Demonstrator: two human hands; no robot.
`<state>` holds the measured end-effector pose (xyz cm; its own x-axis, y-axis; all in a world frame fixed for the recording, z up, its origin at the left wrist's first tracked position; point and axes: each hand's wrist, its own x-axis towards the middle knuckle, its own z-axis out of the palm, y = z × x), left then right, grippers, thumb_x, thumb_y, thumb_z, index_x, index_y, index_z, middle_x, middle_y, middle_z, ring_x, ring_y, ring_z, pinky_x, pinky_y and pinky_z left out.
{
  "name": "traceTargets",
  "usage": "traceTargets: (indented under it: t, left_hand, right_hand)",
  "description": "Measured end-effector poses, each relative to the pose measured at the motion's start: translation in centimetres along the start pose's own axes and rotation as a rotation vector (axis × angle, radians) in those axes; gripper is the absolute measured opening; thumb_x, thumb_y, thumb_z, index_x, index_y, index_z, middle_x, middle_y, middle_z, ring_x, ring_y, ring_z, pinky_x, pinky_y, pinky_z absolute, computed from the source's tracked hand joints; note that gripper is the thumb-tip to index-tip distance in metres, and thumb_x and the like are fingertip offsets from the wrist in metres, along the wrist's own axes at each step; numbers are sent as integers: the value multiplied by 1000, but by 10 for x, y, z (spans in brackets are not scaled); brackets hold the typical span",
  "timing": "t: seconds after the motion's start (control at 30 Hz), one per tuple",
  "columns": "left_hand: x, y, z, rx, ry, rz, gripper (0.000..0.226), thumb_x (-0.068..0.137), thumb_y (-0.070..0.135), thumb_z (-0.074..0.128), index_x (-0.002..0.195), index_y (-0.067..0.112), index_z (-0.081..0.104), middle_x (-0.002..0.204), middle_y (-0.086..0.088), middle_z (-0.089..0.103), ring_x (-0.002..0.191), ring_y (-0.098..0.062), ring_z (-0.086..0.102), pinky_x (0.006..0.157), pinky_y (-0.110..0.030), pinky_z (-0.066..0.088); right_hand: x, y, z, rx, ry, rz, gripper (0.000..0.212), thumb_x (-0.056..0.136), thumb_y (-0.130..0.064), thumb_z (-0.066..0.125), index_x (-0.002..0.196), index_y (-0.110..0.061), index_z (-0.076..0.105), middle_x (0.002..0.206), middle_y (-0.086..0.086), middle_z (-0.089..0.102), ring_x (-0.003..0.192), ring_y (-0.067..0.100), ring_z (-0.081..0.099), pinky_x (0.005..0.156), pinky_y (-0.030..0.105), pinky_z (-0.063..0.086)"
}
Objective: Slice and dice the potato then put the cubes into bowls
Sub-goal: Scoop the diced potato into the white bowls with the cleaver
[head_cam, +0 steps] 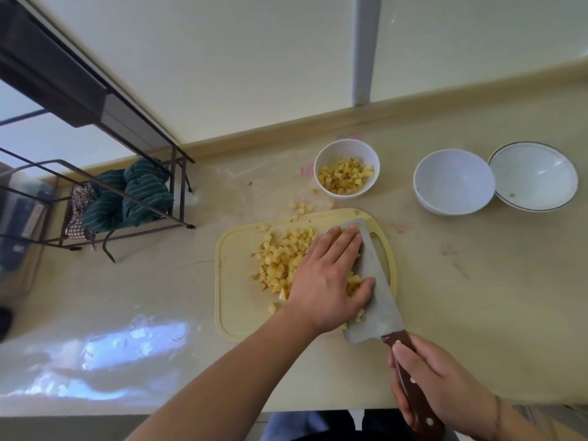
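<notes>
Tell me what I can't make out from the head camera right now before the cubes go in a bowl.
- Potato cubes beneath the left hand: the hand hides them.
- Whether cubes lie on the knife blade: the same hand covers it.
- Knife handle end: hidden by the right hand.
- Contents of the rack at left: blurred, partly cut off by the frame edge.
- Speck in the far right bowl: too small to identify.

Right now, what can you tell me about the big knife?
The knife is a wide cleaver with a dull grey, metal-looking blade and a dark reddish-brown handle with pale rivets. The right hand grips the handle. The blade lies tilted over the pale yellow cutting board, its tip pointing away from the person. The left hand rests flat on the potato cubes with its fingertips and thumb against the blade's face, as if pushing cubes onto it.
</notes>
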<state>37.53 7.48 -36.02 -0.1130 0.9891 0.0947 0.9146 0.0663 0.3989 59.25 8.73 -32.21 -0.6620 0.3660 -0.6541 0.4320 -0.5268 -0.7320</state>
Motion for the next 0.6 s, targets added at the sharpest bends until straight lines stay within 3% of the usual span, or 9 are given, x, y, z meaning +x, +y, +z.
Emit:
traceTargets:
  t: [0.33,0.5,0.6]
  left_hand:
    - [11,10,-9,-5,-48,-13,74,93,55,51,152,9,47,159,-5,44,150,-27,34,119,-51,34]
    - [37,31,-24,-13,-26,48,74,91,54,52,150,9,50,156,-4,48,146,-28,39,119,-48,35]
    - [62,47,-30,-24,-10,105,73,90,53,52,147,8,53,153,-5,51,144,-28,42,120,-45,34]
  right_hand:
    - [-7,-8,-8,56,-14,9,43,88,-41,45,94,2,42,55,20,57,41,27,53,41,27,43]
    - [-21,-24,-20,60,36,-28,57,79,-55,52,92,0,44,56,20,58,42,28,53,41,27,42]
    - [-30,-34,-33,83,82,-68,48,85,-47,49,91,0,44,55,20,58,42,29,52,42,28,41]
